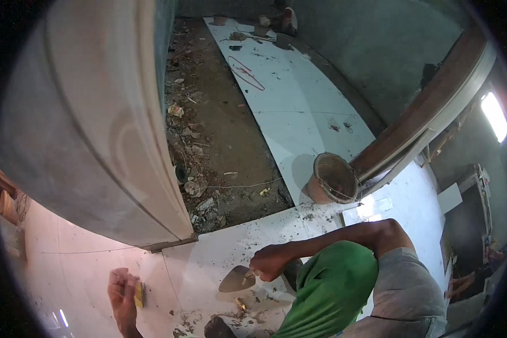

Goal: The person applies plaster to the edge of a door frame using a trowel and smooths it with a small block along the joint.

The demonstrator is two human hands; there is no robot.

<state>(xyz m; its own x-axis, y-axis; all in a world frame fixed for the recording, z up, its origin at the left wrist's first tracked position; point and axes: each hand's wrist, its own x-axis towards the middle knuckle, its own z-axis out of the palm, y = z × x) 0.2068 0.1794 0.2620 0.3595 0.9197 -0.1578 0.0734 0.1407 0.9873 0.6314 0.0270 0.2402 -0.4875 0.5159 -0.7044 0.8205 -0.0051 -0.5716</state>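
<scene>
My right hand (269,262) is closed round the handle of a pointing trowel (235,280), its pointed blade low over the white tile floor (208,262). Grey crumbs of mortar lie scattered on the tiles around it. Off to the left, my left hand (121,294) is raised above the tiles with its fingers curled in toward the thumb; whatever they may hold is too small to make out. Right beside that hand shows a small yellow object (139,294), partly covered by it. A small crumpled yellowish scrap (240,305) lies below the trowel.
A mortar-stained bucket (335,180) stands on the tiles by the doorway frame (428,107). Ahead, an unpaved strip of dirt and rubble (225,152) borders white tiles. A thin string (245,186) crosses it. A wall corner (169,225) juts in at left. My green-covered knee (338,281) is at right.
</scene>
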